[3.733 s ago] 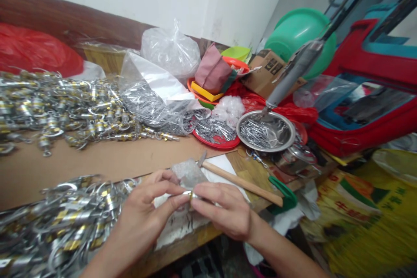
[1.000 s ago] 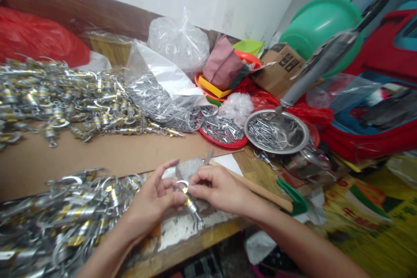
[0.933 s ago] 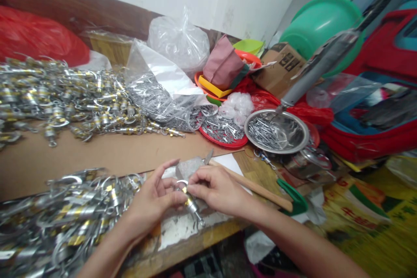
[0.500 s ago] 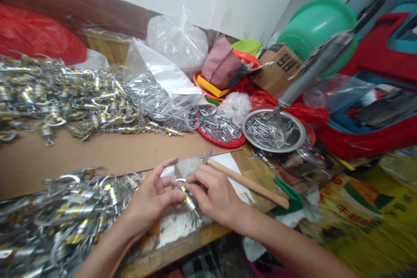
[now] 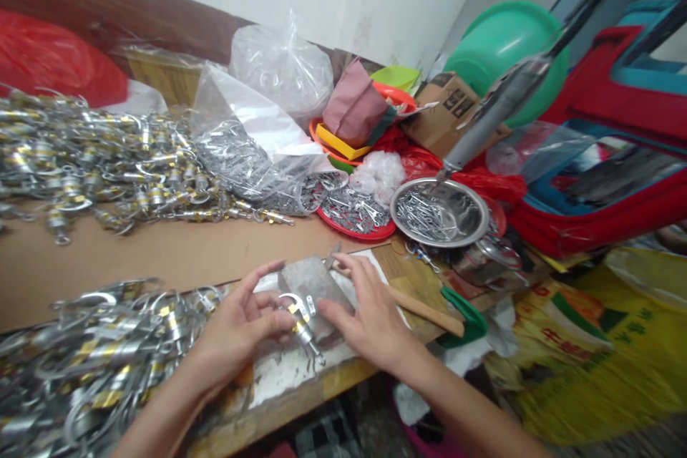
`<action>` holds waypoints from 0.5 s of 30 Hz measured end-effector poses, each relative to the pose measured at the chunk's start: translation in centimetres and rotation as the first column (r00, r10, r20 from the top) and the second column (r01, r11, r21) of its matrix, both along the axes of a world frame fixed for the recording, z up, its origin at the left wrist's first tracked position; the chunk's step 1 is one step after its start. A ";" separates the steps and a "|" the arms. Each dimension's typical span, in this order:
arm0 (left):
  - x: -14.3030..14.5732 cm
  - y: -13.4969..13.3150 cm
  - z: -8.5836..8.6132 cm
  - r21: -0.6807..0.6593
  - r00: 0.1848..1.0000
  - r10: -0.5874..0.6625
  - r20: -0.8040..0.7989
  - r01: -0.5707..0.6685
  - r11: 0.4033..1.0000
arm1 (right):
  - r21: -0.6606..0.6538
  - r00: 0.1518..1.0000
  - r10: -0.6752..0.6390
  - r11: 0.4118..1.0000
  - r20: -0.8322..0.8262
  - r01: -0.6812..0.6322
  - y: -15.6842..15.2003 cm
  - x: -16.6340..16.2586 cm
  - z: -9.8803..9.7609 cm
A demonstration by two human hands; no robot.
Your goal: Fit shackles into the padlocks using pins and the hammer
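Note:
My left hand (image 5: 244,322) pinches a small silver and gold swivel clasp (image 5: 298,318) between thumb and fingers, holding it against a grey metal block (image 5: 311,286) on the bench edge. My right hand (image 5: 368,315) hovers just right of the clasp with its fingers spread over the block, holding nothing. A wooden-handled hammer (image 5: 408,300) lies right behind my right hand, its head by the block.
A heap of finished clasps (image 5: 96,365) lies at the near left, another heap (image 5: 107,164) at the far left. A steel bowl of pins (image 5: 439,213), a red plate of small parts (image 5: 357,218), plastic bags (image 5: 252,150) and a green basin (image 5: 504,50) crowd the back and right.
My right hand has let go of the clasp and drawn back to the right with fingers opened. My left hand still holds the clasp, now lowered onto the metal block.

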State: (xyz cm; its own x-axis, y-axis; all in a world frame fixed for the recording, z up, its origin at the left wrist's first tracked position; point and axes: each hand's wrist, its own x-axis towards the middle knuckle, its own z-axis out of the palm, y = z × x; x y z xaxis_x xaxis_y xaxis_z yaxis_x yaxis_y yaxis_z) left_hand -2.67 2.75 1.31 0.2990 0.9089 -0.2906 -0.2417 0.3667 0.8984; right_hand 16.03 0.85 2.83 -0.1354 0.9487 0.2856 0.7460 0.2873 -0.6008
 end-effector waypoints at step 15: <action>0.2 -0.2 0.3 -0.029 0.998 0.023 0.056 -0.021 0.999 | 0.111 0.951 0.153 0.976 0.270 -0.188 -1.0 -1.8 1.9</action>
